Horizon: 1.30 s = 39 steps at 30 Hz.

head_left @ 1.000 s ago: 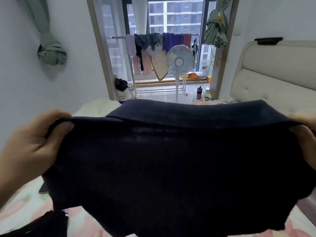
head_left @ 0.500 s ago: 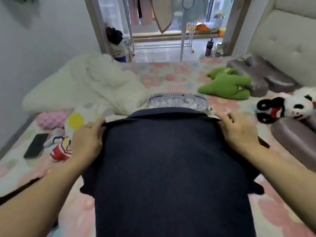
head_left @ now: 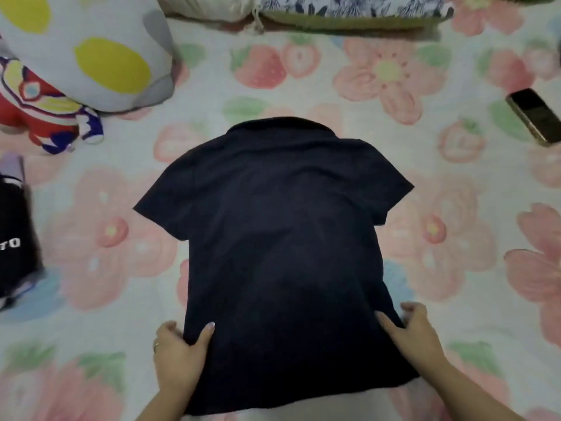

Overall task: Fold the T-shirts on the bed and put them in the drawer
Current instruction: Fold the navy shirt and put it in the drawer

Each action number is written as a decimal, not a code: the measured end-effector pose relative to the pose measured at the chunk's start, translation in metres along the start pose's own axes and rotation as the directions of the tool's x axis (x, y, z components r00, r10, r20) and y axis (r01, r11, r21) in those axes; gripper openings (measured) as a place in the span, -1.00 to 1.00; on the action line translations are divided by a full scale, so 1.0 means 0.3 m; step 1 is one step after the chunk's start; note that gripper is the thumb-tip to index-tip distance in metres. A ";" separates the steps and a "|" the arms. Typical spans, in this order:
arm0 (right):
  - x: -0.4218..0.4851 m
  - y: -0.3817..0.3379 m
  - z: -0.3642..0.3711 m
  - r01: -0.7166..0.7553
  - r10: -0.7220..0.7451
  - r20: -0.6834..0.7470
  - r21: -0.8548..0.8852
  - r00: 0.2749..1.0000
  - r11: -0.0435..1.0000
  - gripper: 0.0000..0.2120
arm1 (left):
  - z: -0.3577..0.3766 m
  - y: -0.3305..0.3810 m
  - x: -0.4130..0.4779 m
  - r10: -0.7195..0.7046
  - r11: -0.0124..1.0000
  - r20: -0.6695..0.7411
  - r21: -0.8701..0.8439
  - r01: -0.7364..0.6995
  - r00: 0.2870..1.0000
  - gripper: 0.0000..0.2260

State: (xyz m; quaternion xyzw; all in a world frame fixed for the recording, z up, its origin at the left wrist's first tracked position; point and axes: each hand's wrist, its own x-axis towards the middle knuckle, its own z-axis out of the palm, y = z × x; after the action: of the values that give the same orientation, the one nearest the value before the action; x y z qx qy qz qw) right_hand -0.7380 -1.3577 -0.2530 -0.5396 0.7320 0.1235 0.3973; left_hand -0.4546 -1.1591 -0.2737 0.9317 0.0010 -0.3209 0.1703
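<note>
While our left hand (head_left: 179, 357) pinches the shirt's left edge, the thumb lies on top of the cloth and the other fingers curl at the edge, their tips partly under it. A ring (head_left: 155, 346) shows on one finger. Our right hand (head_left: 417, 337) grips the opposite edge the same way, one digit stretched over the fabric and the rest curled just beside it. Both forearms are cut off by the bottom of the view. The dark navy shirt (head_left: 282, 238) lies flat on the bed between our hands, collar at the far end and both short sleeves spread out; we cannot tell which side faces up. The lower hem sits close to the bottom of the view. Under it is a sheet (head_left: 455, 268) printed with pink flowers and strawberries. At the left edge a black garment (head_left: 15, 232) is cut off, with only the white letters "TO" readable. Far left, a grey plush toy (head_left: 91, 56) with yellow spots leans beside a red and blue one (head_left: 39, 123), both partly out of view. A dark phone (head_left: 534, 117) lies well to the right. A patterned cloth (head_left: 349, 7) runs along the top, cropped and blurred.
</note>
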 end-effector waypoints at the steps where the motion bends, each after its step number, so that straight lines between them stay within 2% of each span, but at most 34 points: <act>1: 0.000 0.014 0.008 0.020 -0.020 0.032 -0.002 0.999 1.000 -0.59 | 0.005 -0.016 -0.009 0.007 1.000 0.007 -0.025 -0.007 1.000 -0.46; 4: -0.004 0.068 0.009 0.115 -0.109 0.070 -0.095 0.992 0.989 -0.81 | -0.003 -0.061 -0.035 0.099 0.995 0.057 -0.007 -0.099 0.993 -0.71; 7: -0.022 0.150 -0.041 0.133 -0.138 -0.044 -0.113 0.989 0.985 -0.82 | -0.055 -0.107 -0.038 0.148 0.989 0.035 -0.020 -0.148 0.988 -0.82; 9: -0.045 0.208 -0.066 0.134 -0.141 -0.038 -0.144 0.989 0.980 -0.86 | -0.083 -0.143 -0.043 0.159 0.987 0.045 0.016 -0.160 0.986 -0.84; 12: -0.071 0.269 -0.035 0.122 -0.124 0.003 -0.207 0.992 0.971 -0.85 | -0.072 -0.179 -0.069 0.180 0.978 0.103 0.086 -0.189 0.978 -0.82; 16: -0.063 0.278 0.011 0.052 -0.053 0.007 -0.304 0.999 0.951 -0.79 | -0.035 -0.185 -0.081 0.186 0.974 0.038 0.123 -0.190 0.982 -0.65; 19: -0.067 0.289 0.013 0.014 -0.010 0.013 -0.372 1.000 0.928 -0.80 | -0.035 -0.212 -0.079 0.198 0.967 0.084 0.148 -0.208 0.977 -0.59; 22: -0.094 0.292 0.006 0.009 -0.019 -0.024 -0.354 1.000 0.935 -0.84 | -0.050 -0.221 -0.086 0.188 0.959 0.121 0.191 -0.208 0.975 -0.52; 23: -0.096 0.281 -0.002 0.033 -0.045 -0.032 -0.321 0.998 0.947 -0.79 | -0.057 -0.209 -0.085 0.190 0.956 0.109 0.205 -0.209 0.976 -0.47; 25: -0.080 0.223 -0.033 0.079 -0.095 -0.077 -0.182 0.992 0.980 -0.73 | -0.079 -0.153 -0.072 0.225 0.954 0.073 0.189 -0.235 0.972 -0.35; 27: -0.019 0.119 -0.076 0.153 -0.164 -0.203 -0.068 0.965 0.986 -0.71 | -0.103 -0.054 -0.027 0.304 0.949 -0.019 0.089 -0.301 0.953 -0.29; 29: 0.067 -0.032 -0.120 0.285 -0.294 -0.312 -0.078 0.903 0.955 -0.65 | -0.122 0.084 0.042 0.434 0.901 -0.144 0.063 -0.429 0.890 -0.31; 31: 0.165 -0.202 -0.147 0.426 -0.441 -0.381 -0.127 0.813 0.896 -0.64 | -0.119 0.243 0.123 0.594 0.804 -0.230 0.136 -0.579 0.771 -0.39; 32: 0.216 -0.286 -0.150 0.479 -0.503 -0.399 -0.167 0.766 0.862 -0.63 | -0.111 0.323 0.163 0.650 0.760 -0.242 0.166 -0.629 0.721 -0.41; 34: 0.310 -0.441 -0.149 0.516 -0.577 -0.424 -0.262 0.698 0.816 -0.59 | -0.090 0.463 0.251 0.707 0.707 -0.236 0.230 -0.669 0.666 -0.41; 36: 0.401 -0.561 -0.162 0.480 -0.584 -0.447 -0.334 0.677 0.811 -0.52 | -0.073 0.561 0.347 0.723 0.687 -0.226 0.334 -0.645 0.653 -0.39; 39: 0.540 -0.649 -0.212 0.314 -0.501 -0.412 -0.441 0.762 0.841 -0.40 | -0.074 0.633 0.488 0.639 0.741 -0.208 0.425 -0.520 0.740 -0.38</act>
State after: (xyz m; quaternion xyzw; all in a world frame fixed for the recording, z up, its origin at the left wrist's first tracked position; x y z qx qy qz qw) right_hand -0.6101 -1.5840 -0.2789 -0.7616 0.6394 0.0112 0.1047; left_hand -0.3039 -1.3467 -0.2847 0.9393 -0.3192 -0.0794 0.0972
